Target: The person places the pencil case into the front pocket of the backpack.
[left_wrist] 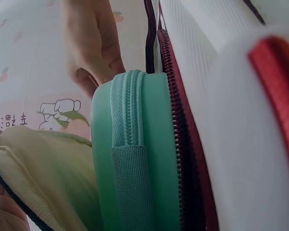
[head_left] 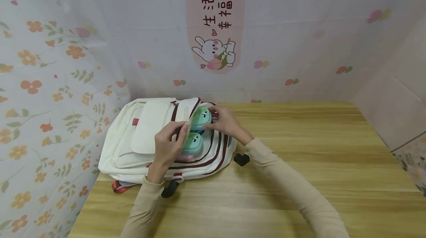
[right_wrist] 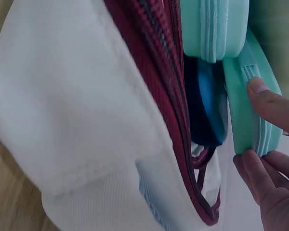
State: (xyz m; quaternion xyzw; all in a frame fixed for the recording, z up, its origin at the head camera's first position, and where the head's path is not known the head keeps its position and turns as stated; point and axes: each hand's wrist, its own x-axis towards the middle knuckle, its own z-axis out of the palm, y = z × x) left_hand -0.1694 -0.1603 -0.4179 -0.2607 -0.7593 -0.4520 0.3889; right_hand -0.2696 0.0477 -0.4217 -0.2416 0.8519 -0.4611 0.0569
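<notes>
A white backpack (head_left: 153, 127) with dark red zips lies on the table, its pocket open. Two mint-green zip cases with panda pictures sit in the opening: a far case (head_left: 201, 119) and a near case (head_left: 193, 143). My left hand (head_left: 166, 143) pinches the edge of the pocket's front panel and holds it away from the cases. With thumb and fingers, my right hand (head_left: 227, 123) grips the far case at its zipped side. In the right wrist view, the thumb lies on the held case (right_wrist: 238, 106), while a dark blue item (right_wrist: 209, 106) shows beneath.
The backpack rests on a wooden table (head_left: 299, 156), with black buckles (head_left: 242, 159) and a red strap loop (head_left: 121, 187) beside it. Printed cloth (head_left: 283, 45) hangs behind the table and along the left side.
</notes>
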